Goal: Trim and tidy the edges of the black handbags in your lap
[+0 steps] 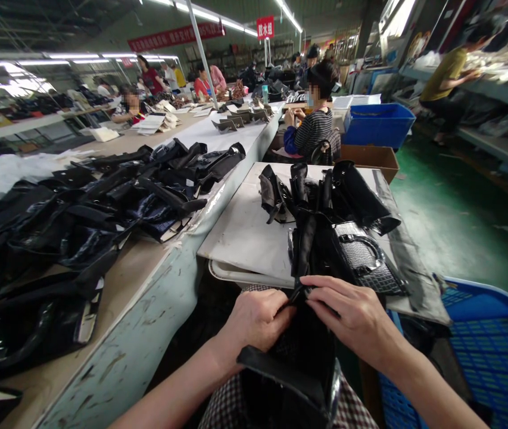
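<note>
A black handbag (289, 381) rests on my lap over checked cloth, its near flap sticking out toward me. My left hand (260, 316) is closed, gripping the bag's far edge from the left. On the right, my right hand (343, 313) pinches the same edge with thumb and fingers, close to the left fingertips. Just beyond my hands, several black bags lie on a white board, among them a shiny crocodile-patterned bag (363, 256) with a handle and a rolled black piece (363, 196). The inside of the held bag is too dark to make out.
A long table (146, 304) on my left bears a heap of black bags (102, 208). The white board (236, 232) stands ahead. A blue basket (495, 333) is at my right. Farther off are a blue bin (379, 125), a cardboard box (370, 158) and a seated person in stripes (314, 131).
</note>
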Demonstrator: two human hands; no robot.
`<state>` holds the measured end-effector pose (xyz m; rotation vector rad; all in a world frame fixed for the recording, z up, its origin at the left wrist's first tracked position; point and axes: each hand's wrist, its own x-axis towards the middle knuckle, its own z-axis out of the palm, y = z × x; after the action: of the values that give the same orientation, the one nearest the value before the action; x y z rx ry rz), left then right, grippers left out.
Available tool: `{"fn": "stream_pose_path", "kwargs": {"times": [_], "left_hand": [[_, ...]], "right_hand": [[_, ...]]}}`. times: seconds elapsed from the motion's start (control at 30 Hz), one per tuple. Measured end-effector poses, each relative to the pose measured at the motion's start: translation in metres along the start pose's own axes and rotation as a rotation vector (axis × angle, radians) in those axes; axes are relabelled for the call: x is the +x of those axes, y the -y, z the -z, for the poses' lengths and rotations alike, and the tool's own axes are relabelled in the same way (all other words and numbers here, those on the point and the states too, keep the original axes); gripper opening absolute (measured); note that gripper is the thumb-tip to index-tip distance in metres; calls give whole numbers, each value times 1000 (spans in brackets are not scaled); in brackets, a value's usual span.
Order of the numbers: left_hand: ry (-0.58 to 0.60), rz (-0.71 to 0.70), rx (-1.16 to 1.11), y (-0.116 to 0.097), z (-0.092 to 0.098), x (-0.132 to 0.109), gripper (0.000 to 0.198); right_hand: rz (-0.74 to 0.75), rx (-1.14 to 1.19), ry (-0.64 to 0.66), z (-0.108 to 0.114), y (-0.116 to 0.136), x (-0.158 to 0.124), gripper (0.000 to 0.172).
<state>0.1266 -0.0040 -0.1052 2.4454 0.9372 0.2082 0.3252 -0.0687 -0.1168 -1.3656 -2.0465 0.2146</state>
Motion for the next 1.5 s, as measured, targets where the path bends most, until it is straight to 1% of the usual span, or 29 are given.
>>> {"fn": "stream_pose_path", "kwargs": {"times": [0.17, 0.33, 0.5, 0.73, 0.8, 0.9, 1.0, 1.07, 1.2, 1.27, 1.33, 1.37, 1.4, 1.5], "left_hand": [[-7, -16, 3, -1, -1, 0, 21], [24, -5, -38, -2, 1, -2, 21], [31, -2, -60, -1, 1, -2, 21], [-28, -47, -75, 1, -3, -5, 19], [-47, -38, -73, 0, -3, -6, 20], [-42, -36, -69, -1, -1, -5, 19], [-43, -56, -79, -3, 3, -1, 16], [-58, -83, -75, -4, 4, 3, 20], [-81, -169, 42, -5, 0, 12, 29], [-95, -191, 87, -4, -2, 14, 31], [-111, -192, 97, -2, -4, 15, 29], [-121, -190, 92, -1, -4, 16, 27], [-132, -184, 83, -1, -3, 16, 26], [-166, -149, 20, -1, -2, 17, 23]], "right_hand": [[-73, 78, 26, 1, -1, 5, 15], [-133, 110, 33, -1, -3, 8, 11], [-143, 107, 31, -5, -5, 8, 9], [-145, 168, 61, -8, -8, 11, 12], [-197, 221, 54, -6, -8, 12, 17], [-295, 293, 33, -1, -4, 15, 23], [-327, 308, 53, 3, -1, 15, 18], [-344, 320, 56, 3, -1, 16, 17], [-420, 377, 34, 1, -5, 17, 20], [-476, 404, 41, 3, -4, 17, 17], [-521, 407, 53, 7, 2, 13, 13], [-533, 400, 55, 8, 7, 10, 15], [-541, 383, 60, 9, 13, 5, 21], [-557, 253, 123, 4, 33, -14, 53]]}}
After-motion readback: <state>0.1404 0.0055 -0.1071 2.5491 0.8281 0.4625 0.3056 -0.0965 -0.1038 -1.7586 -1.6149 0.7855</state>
